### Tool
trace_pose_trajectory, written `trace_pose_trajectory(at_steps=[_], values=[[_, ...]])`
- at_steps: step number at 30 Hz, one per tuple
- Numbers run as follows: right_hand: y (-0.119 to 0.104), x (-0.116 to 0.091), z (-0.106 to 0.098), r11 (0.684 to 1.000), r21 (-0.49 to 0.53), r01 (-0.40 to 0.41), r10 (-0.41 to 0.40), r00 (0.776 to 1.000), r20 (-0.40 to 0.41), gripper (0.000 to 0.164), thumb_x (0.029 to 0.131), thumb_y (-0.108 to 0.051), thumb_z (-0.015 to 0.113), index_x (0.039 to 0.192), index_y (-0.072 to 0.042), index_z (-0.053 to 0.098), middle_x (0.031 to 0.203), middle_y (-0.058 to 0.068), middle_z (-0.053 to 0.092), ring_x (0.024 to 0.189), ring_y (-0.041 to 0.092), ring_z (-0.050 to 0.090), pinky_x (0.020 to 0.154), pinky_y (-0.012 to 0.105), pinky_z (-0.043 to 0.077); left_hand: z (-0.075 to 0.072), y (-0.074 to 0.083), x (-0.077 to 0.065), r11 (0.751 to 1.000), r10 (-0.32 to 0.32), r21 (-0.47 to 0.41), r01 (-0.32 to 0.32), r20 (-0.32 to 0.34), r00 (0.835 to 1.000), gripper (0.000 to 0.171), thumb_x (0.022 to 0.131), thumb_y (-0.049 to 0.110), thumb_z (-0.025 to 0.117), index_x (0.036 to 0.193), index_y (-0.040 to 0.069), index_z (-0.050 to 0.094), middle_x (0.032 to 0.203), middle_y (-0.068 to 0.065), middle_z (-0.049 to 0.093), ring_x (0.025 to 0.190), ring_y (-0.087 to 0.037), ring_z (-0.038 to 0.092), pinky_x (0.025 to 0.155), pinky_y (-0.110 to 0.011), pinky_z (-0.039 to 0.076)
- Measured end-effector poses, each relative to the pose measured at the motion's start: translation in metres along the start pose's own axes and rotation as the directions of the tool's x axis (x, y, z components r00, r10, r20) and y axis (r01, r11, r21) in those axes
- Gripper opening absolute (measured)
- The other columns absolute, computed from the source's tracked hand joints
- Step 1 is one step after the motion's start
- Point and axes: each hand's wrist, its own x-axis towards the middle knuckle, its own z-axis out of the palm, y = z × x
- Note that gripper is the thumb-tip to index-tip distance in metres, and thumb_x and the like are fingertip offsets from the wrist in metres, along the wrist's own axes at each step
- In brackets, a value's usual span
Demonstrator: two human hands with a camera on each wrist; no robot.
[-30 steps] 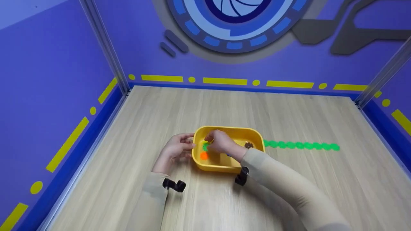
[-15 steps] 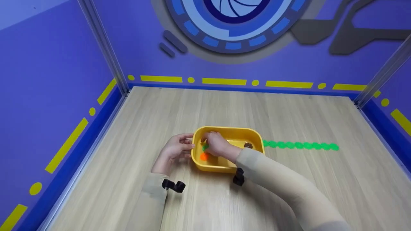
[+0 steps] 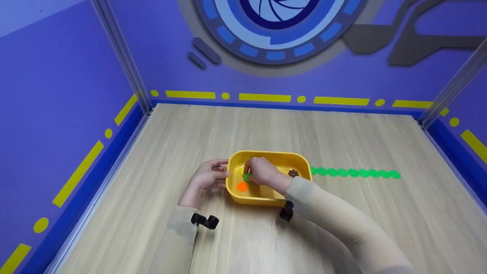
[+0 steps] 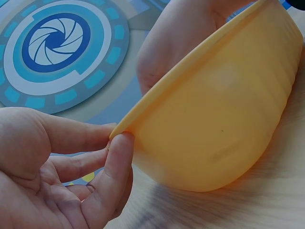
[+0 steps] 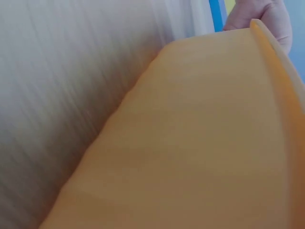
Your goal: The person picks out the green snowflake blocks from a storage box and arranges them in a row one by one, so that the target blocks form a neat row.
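Observation:
A yellow plastic tub (image 3: 274, 199) stands on the wooden table. My left hand (image 3: 208, 176) is at its left end; in the left wrist view the thumb and a finger pinch the rim. My right hand (image 3: 262, 170) reaches down inside the tub and pinches a small green notched disc (image 3: 247, 177), tilted at its fingertips. An orange disc (image 3: 242, 186) lies near the tub's left end. Toward the right end lies a brown notched disc (image 3: 293, 173). The right wrist view shows mostly the tub's outer wall, with its contents hidden.
A straight row of several green notched discs (image 3: 354, 173) runs rightward over the table from the tub's right end. Blue-purple panels (image 3: 68, 95) enclose the table at the left, back and right.
The right hand shifted left inside the tub, then back slightly right. The green disc has moved a little right with its fingertips and tilted up. The left hand stays on the rim.

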Motion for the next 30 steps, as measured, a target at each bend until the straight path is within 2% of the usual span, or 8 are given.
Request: trace_pose_trajectory(at_steps=[2, 5, 10, 14, 18, 24, 26, 30], values=[[0.002, -0.003, -0.003, 0.999, 0.024, -0.033, 0.033, 0.999, 0.009, 0.013, 0.084, -0.004, 0.082, 0.097, -0.006, 0.077, 0.092, 0.009, 0.074, 0.074, 0.017, 0.06, 0.07, 0.033, 0.059, 0.001, 0.0, 0.0, 1.0, -0.002, -0.004, 0.002, -0.003, 1.0, 0.053, 0.093, -0.005, 0.067, 0.144, 0.003, 0.057, 0.102, -0.005, 0.059, 0.077, -0.013, 0.064, 0.069, -0.031, 0.064], [0.005, -0.008, -0.009, 0.995, 0.061, -0.081, 0.08, 0.997, 0.017, 0.016, 0.085, -0.004, 0.081, 0.1, -0.007, 0.077, 0.093, 0.008, 0.074, 0.076, 0.016, 0.061, 0.068, 0.03, 0.059, 0.001, 0.0, 0.0, 1.0, -0.006, -0.023, 0.006, -0.003, 1.0, 0.052, 0.093, -0.006, 0.066, 0.144, 0.003, 0.057, 0.102, -0.006, 0.06, 0.078, -0.014, 0.065, 0.068, -0.031, 0.063], [0.01, -0.019, -0.021, 0.979, 0.152, -0.138, 0.135, 0.99, 0.033, 0.018, 0.087, -0.003, 0.079, 0.104, -0.008, 0.077, 0.094, 0.007, 0.075, 0.078, 0.013, 0.066, 0.074, 0.03, 0.062, 0.0, 0.0, 0.0, 1.0, -0.004, -0.028, 0.004, 0.005, 1.0, 0.053, 0.093, -0.007, 0.065, 0.145, 0.002, 0.056, 0.1, -0.005, 0.058, 0.076, -0.014, 0.063, 0.067, -0.031, 0.062], [0.016, -0.03, -0.032, 0.968, 0.21, -0.14, 0.137, 0.99, 0.025, 0.017, 0.088, -0.004, 0.077, 0.105, -0.009, 0.078, 0.093, 0.006, 0.074, 0.079, 0.014, 0.069, 0.079, 0.033, 0.063, 0.0, 0.0, 0.0, 1.0, -0.009, -0.009, 0.009, -0.002, 1.0, 0.054, 0.093, -0.007, 0.066, 0.145, 0.004, 0.057, 0.1, -0.005, 0.058, 0.075, -0.013, 0.061, 0.068, -0.031, 0.062], [0.023, -0.041, -0.041, 0.963, 0.233, -0.133, 0.138, 0.99, -0.002, 0.018, 0.088, -0.007, 0.079, 0.105, -0.012, 0.079, 0.094, 0.004, 0.073, 0.083, 0.016, 0.067, 0.083, 0.035, 0.062, 0.0, 0.0, 0.001, 1.0, -0.012, -0.011, 0.011, -0.005, 1.0, 0.054, 0.093, -0.007, 0.066, 0.145, 0.004, 0.056, 0.101, -0.005, 0.059, 0.075, -0.013, 0.061, 0.067, -0.031, 0.062], [0.034, -0.053, -0.05, 0.957, 0.262, -0.126, 0.137, 0.99, -0.027, 0.019, 0.088, -0.008, 0.079, 0.106, -0.012, 0.078, 0.093, 0.004, 0.073, 0.083, 0.016, 0.064, 0.078, 0.029, 0.059, 0.0, -0.001, 0.001, 1.0, -0.016, -0.014, 0.016, -0.008, 1.0, 0.054, 0.093, -0.006, 0.067, 0.145, 0.004, 0.056, 0.101, -0.005, 0.059, 0.075, -0.014, 0.061, 0.065, -0.029, 0.062], [0.038, -0.056, -0.052, 0.945, 0.297, -0.135, 0.15, 0.988, -0.027, 0.019, 0.089, -0.008, 0.078, 0.108, -0.01, 0.078, 0.093, 0.005, 0.073, 0.081, 0.015, 0.065, 0.076, 0.03, 0.06, 0.001, 0.0, 0.001, 1.0, -0.018, -0.014, 0.017, -0.006, 1.0, 0.054, 0.093, -0.006, 0.066, 0.145, 0.004, 0.056, 0.101, -0.006, 0.059, 0.074, -0.014, 0.061, 0.065, -0.029, 0.062], [0.048, -0.063, -0.057, 0.899, 0.41, -0.154, 0.174, 0.985, -0.012, 0.021, 0.091, -0.006, 0.075, 0.112, -0.004, 0.075, 0.093, 0.009, 0.071, 0.079, 0.017, 0.07, 0.081, 0.039, 0.064, 0.001, 0.001, 0.0, 1.0, -0.022, -0.015, 0.022, -0.005, 1.0, 0.053, 0.094, -0.005, 0.066, 0.145, 0.005, 0.056, 0.103, -0.006, 0.059, 0.074, -0.014, 0.062, 0.066, -0.03, 0.062]])
